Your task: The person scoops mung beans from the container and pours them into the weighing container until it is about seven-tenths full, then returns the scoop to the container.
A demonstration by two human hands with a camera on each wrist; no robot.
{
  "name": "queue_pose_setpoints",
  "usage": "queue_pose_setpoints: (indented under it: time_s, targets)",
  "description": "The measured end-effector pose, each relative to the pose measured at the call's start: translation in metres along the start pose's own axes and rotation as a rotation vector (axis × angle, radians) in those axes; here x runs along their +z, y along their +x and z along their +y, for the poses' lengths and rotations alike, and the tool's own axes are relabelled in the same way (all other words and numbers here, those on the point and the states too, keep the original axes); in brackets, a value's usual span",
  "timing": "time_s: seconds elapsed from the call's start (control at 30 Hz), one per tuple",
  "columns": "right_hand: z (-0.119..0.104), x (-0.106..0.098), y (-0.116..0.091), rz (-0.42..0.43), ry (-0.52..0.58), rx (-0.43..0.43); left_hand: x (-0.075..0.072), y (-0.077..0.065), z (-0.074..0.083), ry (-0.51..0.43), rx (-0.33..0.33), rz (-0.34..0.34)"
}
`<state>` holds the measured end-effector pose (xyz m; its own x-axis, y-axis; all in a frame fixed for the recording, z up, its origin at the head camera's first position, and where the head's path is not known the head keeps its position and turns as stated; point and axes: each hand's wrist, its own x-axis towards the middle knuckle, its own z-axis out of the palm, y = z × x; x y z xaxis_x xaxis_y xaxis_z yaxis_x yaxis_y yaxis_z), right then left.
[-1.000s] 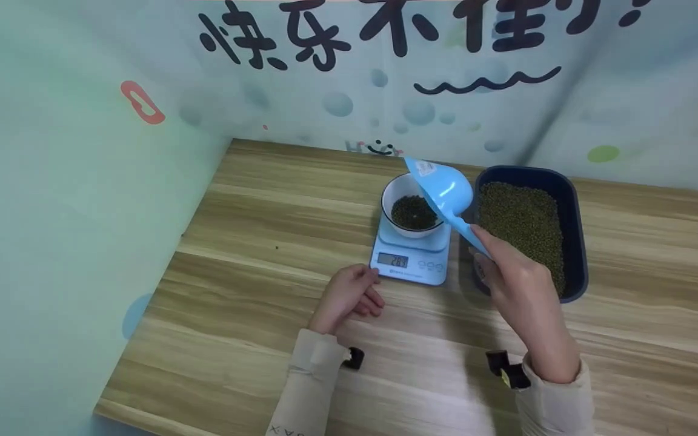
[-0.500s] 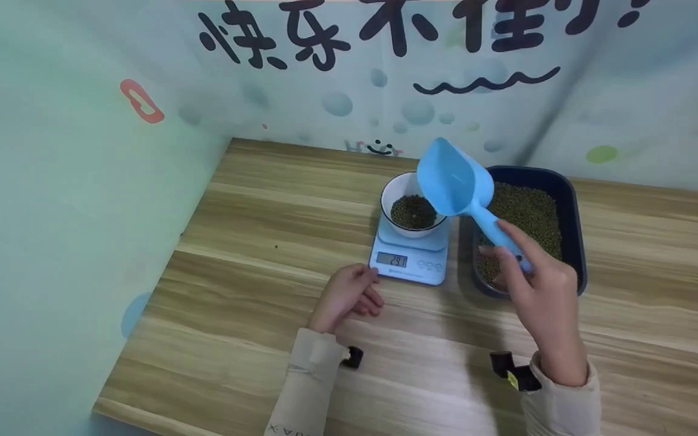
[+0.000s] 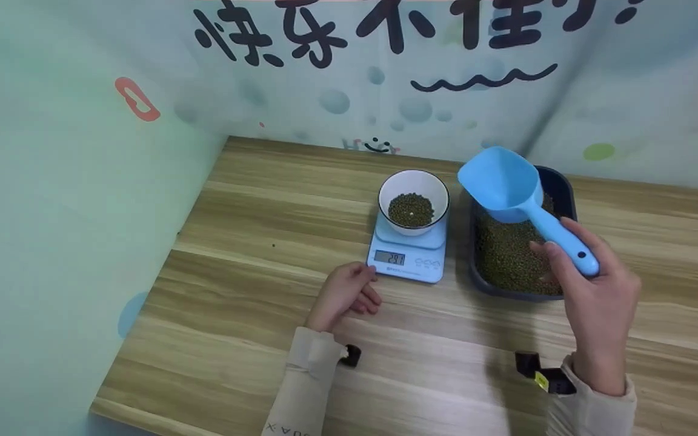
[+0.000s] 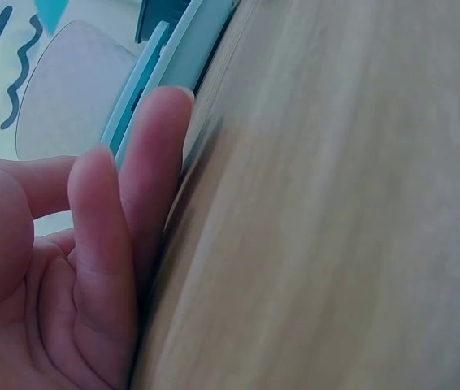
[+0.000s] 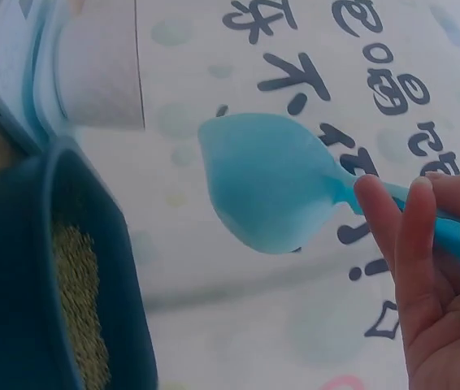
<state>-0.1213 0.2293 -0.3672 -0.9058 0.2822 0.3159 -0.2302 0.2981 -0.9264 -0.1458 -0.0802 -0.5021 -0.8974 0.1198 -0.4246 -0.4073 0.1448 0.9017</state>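
Observation:
My right hand [image 3: 603, 297] grips the handle of a light blue scoop [image 3: 500, 181], held above a dark blue bin [image 3: 509, 295] of small green beans [image 3: 509, 254]. The scoop's bowl faces up and looks bare inside. Left of the bin, a white bowl [image 3: 415, 181] with a dark rim stands on a blue kitchen scale [image 3: 412, 271], some of the same beans at its bottom. Digits show on the scale's display. My left hand [image 3: 346, 290] rests on the table at the scale's near left corner, fingers loosely bent, fingertips [image 4: 169, 101] right beside the scale's edge.
The wood-grain table [image 3: 252, 242] backs onto a pale printed cloth [image 3: 300, 109] with dark lettering, which also hangs along the left side. A small dark speck lies on the table left of the scale. Dark camera mounts sit at both wrists.
My right hand has carried the scoop rightward from over the bowl to over the bin and turned it from tipped to facing up. The display's digits rose slightly. My left hand stayed put.

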Motion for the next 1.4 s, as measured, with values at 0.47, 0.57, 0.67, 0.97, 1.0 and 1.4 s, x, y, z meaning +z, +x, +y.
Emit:
queue_pose_setpoints:
  time_s: [0.47,0.57,0.67,0.97,1.0,1.4]
  targets:
    - [0.011,-0.04,0.005,0.251,-0.212,-0.05,-0.001,0.001,0.0,0.02,-0.018,0.005]
    - [0.011,-0.042,0.005,0.26,-0.274,-0.052,-0.001,0.001,0.0,0.016,-0.021,0.004]
    - [0.013,-0.044,0.004,0.248,-0.325,-0.054,-0.001,0.001,0.0,0.01,-0.022,0.004]
    - [0.024,-0.045,0.012,0.126,-0.458,0.105,0.0,0.001,0.001,0.008,-0.009,0.001]
    - [0.025,-0.046,0.012,0.11,-0.461,0.135,0.0,0.001,0.001,0.009,-0.012,0.002]
    - [0.03,-0.039,0.017,0.023,-0.53,0.202,0.0,0.001,0.001,0.014,-0.033,0.009]
